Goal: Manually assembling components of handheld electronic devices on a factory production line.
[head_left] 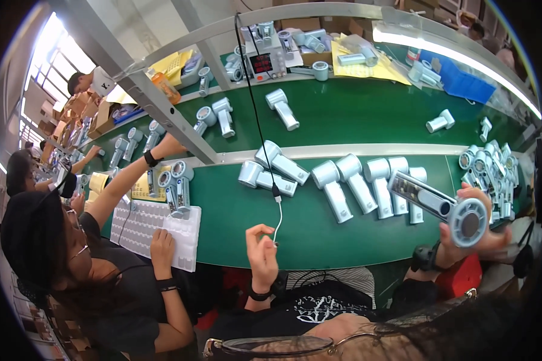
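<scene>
My left hand [262, 257] pinches the lower end of a thin white cable [280, 213], which hangs from a black cord [259, 120] above the bench. My right hand [485, 222] is closed around the round head of a pale blue-grey handheld fan [424, 195]. Its handle points up and left, its open side showing the parts inside. Beneath that handle, several similar fans [358, 183] lie in a row on the green bench. Two more fans [277, 162] lie crossed farther left, just beyond my left hand.
A heap of fans [488, 171] is piled at the right. To the left, a co-worker [60, 240] reaches across beside a white compartment tray [190, 237]. A metal rail [343, 149] divides the bench from a green strip behind, where a small device with a red display [261, 63] and a blue bin [461, 81] stand.
</scene>
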The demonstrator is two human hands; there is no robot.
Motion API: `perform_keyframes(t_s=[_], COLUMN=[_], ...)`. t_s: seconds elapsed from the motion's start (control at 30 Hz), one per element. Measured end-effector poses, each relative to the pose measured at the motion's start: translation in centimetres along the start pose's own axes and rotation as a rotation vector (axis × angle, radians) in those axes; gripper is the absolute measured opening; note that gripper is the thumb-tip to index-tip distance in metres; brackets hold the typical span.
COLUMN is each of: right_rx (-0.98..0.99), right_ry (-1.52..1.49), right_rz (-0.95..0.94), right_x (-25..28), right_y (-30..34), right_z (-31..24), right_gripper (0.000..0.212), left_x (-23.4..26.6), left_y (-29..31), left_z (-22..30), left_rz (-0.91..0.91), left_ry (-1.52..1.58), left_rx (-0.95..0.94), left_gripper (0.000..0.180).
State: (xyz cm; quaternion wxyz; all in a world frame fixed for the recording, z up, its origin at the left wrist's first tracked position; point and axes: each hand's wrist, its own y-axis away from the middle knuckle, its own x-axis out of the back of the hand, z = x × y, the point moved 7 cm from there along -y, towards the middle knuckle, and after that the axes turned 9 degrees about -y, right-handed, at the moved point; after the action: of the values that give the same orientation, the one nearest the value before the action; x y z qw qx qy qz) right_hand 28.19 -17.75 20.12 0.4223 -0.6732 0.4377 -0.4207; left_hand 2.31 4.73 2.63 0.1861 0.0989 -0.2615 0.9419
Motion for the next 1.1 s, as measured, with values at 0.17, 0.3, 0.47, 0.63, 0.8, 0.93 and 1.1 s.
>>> perform_keyframes(t_s=[0.17, 0.3, 0.47, 0.63, 0.8, 0.93, 1.1], right_rx=[-0.369, -0.327, -0.798, -0.915, -1.044, -0.784, -0.683], right_ry=[-1.318, -1.789, -0.943, -0.123, 0.172, 0.395, 0.282], right_rz=[-0.094, -0.281, -0.149, -0.489, -0.779, -1.111, -1.358], right_x=[0.4, -5.8, -13.9, -20.7, -24.8, -29.9, -38.8], right_y=[2.1, 0.1, -0.2, 2.3, 5.9, 5.9, 8.0], right_z=[9.4, 7.5, 14.3, 30.0, 39.2, 37.8, 32.5], right_gripper=[0.098, 0.106, 0.103, 0.087, 0.079, 0.08, 0.08], left_x=[-0.8, -1.9, -1.3, -1.5, -1.7, -1.2, -1.6], left_y=[-0.2, -0.7, -0.5, -0.8, -0.5, -0.5, -1.1], left_z=[0.3, -1.5, -1.8, -0.7, -1.3, -1.1, -0.3], left_rz=[-0.088, -0.196, -0.193, -0.225, -0.248, -0.233, -0.231], left_ry=[-0.18, -0.431, -0.319, -0.277, -0.249, -0.277, -0.281], left_rx=[-0.029, -0.073, -0.053, -0.063, -0.026, -0.047, -0.086], left_gripper=[0.029, 0.018, 0.021, 0.019, 0.017, 0.021, 0.024])
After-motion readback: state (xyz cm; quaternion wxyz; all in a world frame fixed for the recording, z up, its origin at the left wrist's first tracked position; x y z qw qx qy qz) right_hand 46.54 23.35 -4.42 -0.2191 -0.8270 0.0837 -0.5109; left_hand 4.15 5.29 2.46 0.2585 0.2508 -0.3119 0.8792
